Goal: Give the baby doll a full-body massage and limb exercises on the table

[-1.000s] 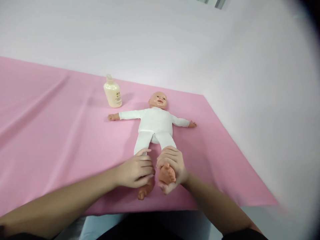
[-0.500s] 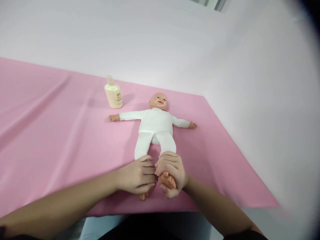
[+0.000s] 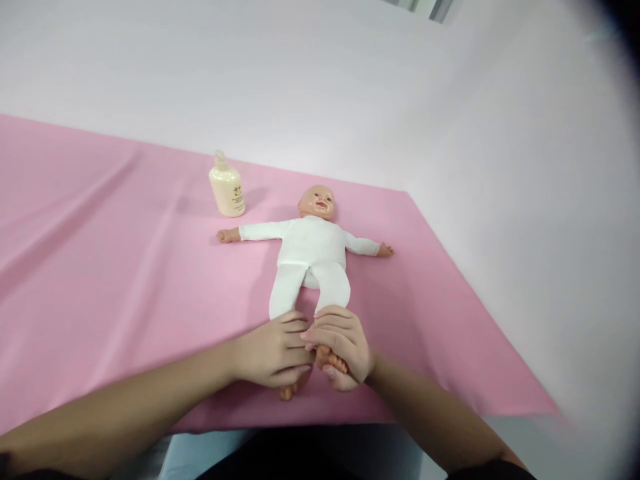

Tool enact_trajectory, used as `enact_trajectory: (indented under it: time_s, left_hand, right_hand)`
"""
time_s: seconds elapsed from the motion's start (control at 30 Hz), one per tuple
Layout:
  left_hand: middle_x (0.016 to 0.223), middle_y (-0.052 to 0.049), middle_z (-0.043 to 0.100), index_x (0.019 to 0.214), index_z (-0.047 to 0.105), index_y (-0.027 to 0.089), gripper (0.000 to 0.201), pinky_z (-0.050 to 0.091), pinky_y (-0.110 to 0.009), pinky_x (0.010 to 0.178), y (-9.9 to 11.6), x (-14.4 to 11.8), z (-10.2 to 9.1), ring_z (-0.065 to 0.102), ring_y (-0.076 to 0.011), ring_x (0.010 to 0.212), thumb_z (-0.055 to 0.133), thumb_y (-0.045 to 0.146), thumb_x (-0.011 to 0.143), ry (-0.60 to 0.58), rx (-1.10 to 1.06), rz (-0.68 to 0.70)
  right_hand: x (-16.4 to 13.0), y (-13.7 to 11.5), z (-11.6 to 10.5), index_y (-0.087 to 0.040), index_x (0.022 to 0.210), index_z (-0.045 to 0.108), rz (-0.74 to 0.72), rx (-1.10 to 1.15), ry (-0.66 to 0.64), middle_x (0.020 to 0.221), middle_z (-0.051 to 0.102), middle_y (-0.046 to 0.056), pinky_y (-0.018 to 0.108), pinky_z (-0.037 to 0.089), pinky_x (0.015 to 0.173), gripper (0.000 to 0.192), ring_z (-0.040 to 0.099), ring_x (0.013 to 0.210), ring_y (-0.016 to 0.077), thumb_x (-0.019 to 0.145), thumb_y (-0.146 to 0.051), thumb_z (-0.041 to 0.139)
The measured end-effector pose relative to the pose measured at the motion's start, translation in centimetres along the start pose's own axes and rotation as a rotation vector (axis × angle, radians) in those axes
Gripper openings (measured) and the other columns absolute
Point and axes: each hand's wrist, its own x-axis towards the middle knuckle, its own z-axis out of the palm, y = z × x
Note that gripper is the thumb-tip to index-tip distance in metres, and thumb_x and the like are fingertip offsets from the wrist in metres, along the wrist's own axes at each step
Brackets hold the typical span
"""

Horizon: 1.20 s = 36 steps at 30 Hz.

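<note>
A baby doll (image 3: 313, 243) in white clothing lies on its back, arms spread, its head away from me and its feet towards me. My left hand (image 3: 275, 352) is wrapped over the doll's lower leg on the left, with part of that foot (image 3: 287, 393) showing below my fingers. On the other side my right hand (image 3: 345, 347) is closed around the doll's other lower leg and foot (image 3: 331, 359), its toes poking out between my thumb and fingers. The fingertips of my two hands nearly meet, and they hide both of the doll's ankles.
A cream-coloured pump bottle (image 3: 227, 191) stands upright beyond the doll's arm on the left. Everything lies on a pink cloth (image 3: 125, 287) covering the table, with soft creases at left. A white wall (image 3: 300, 87) rises behind the table.
My right hand has turned slightly and shifted a little left, tilting the doll's foot with it. My left hand, the doll's body and the bottle stay in place.
</note>
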Motion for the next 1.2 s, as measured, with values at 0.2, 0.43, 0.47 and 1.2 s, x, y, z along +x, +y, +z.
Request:
enact_trajectory:
  time_s: [0.2,0.43,0.47,1.2]
  left_hand:
    - [0.086,-0.006,0.063,0.089,0.062,0.020,0.017,0.040,-0.041,0.095,-0.08,-0.17,0.26,0.053,-0.0198,0.089,0.045,0.024,0.087,0.001,0.004,-0.005]
    - [0.085,-0.006,0.063,0.091,0.060,0.019,0.017,0.040,-0.041,0.094,-0.15,-0.33,0.50,0.053,-0.0202,0.088,0.044,0.023,0.088,-0.003,0.021,0.012]
    - [0.085,-0.006,0.063,0.092,0.060,0.019,0.016,0.040,-0.041,0.093,-0.17,-0.31,0.49,0.053,-0.0202,0.088,0.044,0.023,0.087,0.002,0.024,0.019]
    - [0.083,-0.005,0.063,0.084,0.057,0.017,0.012,0.043,-0.038,0.084,-0.11,0.05,0.17,0.051,-0.0191,0.082,0.045,0.016,0.084,0.021,0.044,0.035]
  right_hand:
    - [0.07,-0.04,0.20,-0.017,0.104,0.057,0.001,-0.004,0.022,0.066,0.065,0.003,0.035,0.053,0.076,0.031,0.065,0.067,0.0170,0.089,-0.035,0.037]
    - [0.30,-0.27,0.30,-0.021,0.082,0.052,0.058,0.004,0.033,0.060,0.062,0.001,0.033,0.052,0.075,0.019,0.062,0.059,0.0141,0.087,-0.034,0.040]
    - [0.30,-0.28,0.33,-0.021,0.081,0.051,0.059,0.005,0.036,0.059,0.062,0.001,0.033,0.052,0.075,0.019,0.062,0.058,0.0139,0.087,-0.035,0.040]
    - [0.01,-0.08,0.55,-0.021,0.075,0.046,0.071,0.064,0.072,0.058,0.059,0.000,0.035,0.049,0.075,0.025,0.062,0.061,0.0142,0.088,-0.037,0.034]
